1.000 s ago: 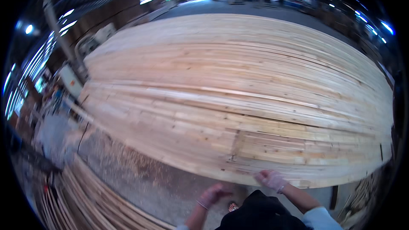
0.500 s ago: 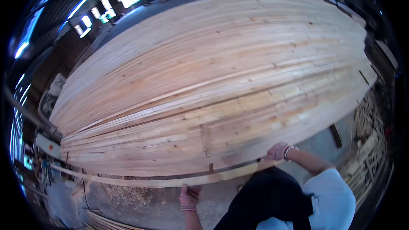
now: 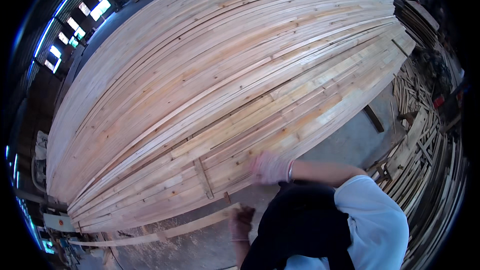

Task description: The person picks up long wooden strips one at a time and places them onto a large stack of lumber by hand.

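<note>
Since 0.5 s ago, both hands have slid rightward along the near edge of the big stack of planks (image 3: 225, 85). Now the left hand (image 3: 241, 221) is clenched on the right end of a thin wooden strip (image 3: 165, 231), whose long axis runs leftward just below the stack. Nearer the stack, the right hand (image 3: 271, 168) rests on its edge; blur hides whether it grips. Loose offcuts (image 3: 425, 135) lie right of the stack.

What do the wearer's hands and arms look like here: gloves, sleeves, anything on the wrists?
Both hands wear light, pinkish gloves: the right hand blurred, the left hand darker in shadow. A thin band shows at the right wrist. The right forearm is bare up to a short white sleeve. No cables or markings are visible.
</note>
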The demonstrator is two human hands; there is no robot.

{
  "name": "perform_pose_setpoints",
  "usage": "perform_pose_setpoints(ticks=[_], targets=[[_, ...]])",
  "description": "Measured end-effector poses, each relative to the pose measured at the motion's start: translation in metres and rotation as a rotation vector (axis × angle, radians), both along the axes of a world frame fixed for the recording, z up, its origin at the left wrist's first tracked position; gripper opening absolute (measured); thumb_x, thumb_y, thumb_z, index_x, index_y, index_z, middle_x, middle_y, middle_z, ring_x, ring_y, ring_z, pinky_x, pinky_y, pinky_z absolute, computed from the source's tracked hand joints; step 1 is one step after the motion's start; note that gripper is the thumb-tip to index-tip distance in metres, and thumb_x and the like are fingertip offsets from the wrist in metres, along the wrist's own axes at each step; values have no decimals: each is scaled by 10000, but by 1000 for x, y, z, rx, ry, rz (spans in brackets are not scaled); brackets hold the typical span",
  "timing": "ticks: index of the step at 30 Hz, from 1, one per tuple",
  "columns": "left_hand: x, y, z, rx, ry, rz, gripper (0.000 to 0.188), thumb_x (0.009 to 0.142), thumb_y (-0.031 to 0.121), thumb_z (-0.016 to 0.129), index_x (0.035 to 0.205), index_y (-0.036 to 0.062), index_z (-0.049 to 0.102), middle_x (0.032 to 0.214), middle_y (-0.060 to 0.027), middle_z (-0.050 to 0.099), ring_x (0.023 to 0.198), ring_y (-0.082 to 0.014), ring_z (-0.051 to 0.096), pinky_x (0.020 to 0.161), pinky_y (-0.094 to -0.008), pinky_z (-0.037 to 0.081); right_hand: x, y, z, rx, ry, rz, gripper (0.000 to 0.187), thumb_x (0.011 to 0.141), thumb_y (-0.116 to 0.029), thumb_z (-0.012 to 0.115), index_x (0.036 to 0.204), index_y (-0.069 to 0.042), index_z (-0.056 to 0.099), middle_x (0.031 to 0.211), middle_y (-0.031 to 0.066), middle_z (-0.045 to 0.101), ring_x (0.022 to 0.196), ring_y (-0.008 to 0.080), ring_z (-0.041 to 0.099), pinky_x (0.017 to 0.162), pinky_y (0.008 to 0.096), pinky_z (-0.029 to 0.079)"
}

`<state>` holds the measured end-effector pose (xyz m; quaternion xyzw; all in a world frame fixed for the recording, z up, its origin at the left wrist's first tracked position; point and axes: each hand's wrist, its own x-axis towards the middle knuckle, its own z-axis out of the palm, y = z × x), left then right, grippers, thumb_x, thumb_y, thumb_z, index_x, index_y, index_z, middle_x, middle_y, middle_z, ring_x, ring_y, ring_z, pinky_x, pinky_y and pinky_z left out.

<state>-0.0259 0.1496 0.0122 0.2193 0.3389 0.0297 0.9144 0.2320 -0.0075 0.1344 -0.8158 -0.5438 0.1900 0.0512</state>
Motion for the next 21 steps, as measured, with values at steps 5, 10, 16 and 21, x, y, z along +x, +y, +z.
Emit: perform_pose_setpoints(ticks=[5, 10, 16, 21], targets=[[-42, 64, -15, 48, 87, 368, 270, 885, 362, 635, 908, 93, 616, 785, -23, 582, 728, -227, 591, 788, -428, 516, 145, -102, -8, 185, -529, -401, 345, 808, -313, 547, 1089, -121, 607, 985, 98, 637, 943, 269, 612, 837, 397, 438], [-55, 81, 0, 23, -31, 702, 231, 817, 357, 687, 774, 154, 586, 721, 2, 560, 686, -192, 570, 768, -392, 502, 226, -159, -40, -323, -772, -572, 355, 867, -177, 510, 1215, -109, 493, 1156, 108, 571, 1120, 235, 549, 977, 410, 387], [-20, 26, -15, -202, -49, 481, 231, 822, 383, 680, 789, 156, 649, 846, -30, 654, 801, -306, 621, 947, -508, 479, 220, -155, -43, -133, -715, -612, 185, 857, -153, 558, 1041, -136, 564, 966, 79, 631, 935, 246, 626, 860, 378, 464], [8, -5, -6, -272, -59, 389, 438, 884, 529, 569, 992, 113, 652, 1070, -92, 652, 977, -298, 601, 1022, -546, 421, 150, -163, -29, -139, -484, -470, 212, 834, -96, 537, 1023, -80, 633, 923, 138, 669, 881, 272, 654, 778, 407, 490]])
